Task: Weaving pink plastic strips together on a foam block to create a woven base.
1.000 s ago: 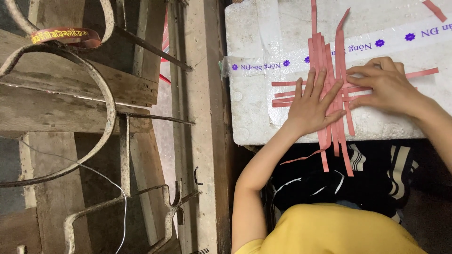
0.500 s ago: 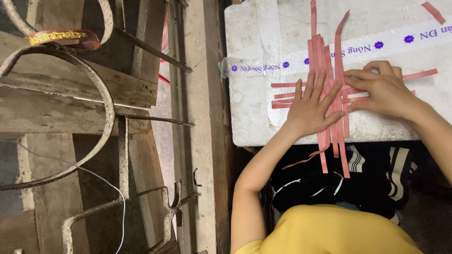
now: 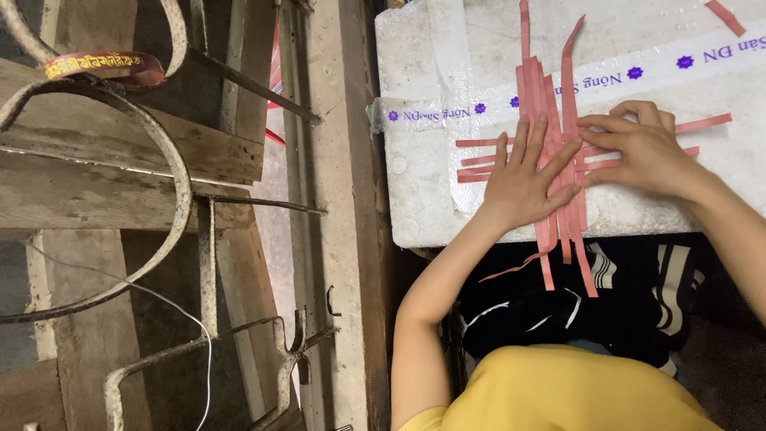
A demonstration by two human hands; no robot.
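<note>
Several pink paper strips (image 3: 550, 96) lie crossed in a woven patch on a white foam box (image 3: 431, 199). My left hand (image 3: 527, 179) presses flat on the weave, fingers spread over the upright strips. My right hand (image 3: 642, 152) rests on the right side of the weave, fingertips on the horizontal strips (image 3: 702, 124) near the upright ones. Loose ends of the strips (image 3: 570, 255) hang past the box's near edge.
Clear tape with purple print (image 3: 638, 76) runs across the box. Another pink strip (image 3: 726, 17) lies at the far right. Left of the box stand wooden beams (image 3: 128, 144), a rusty curved metal frame (image 3: 171, 183) and a white wire (image 3: 171, 307). Dark striped cloth (image 3: 574, 303) lies below.
My right hand has shifted slightly left along the horizontal strips. The left hand stays pressed on the weave.
</note>
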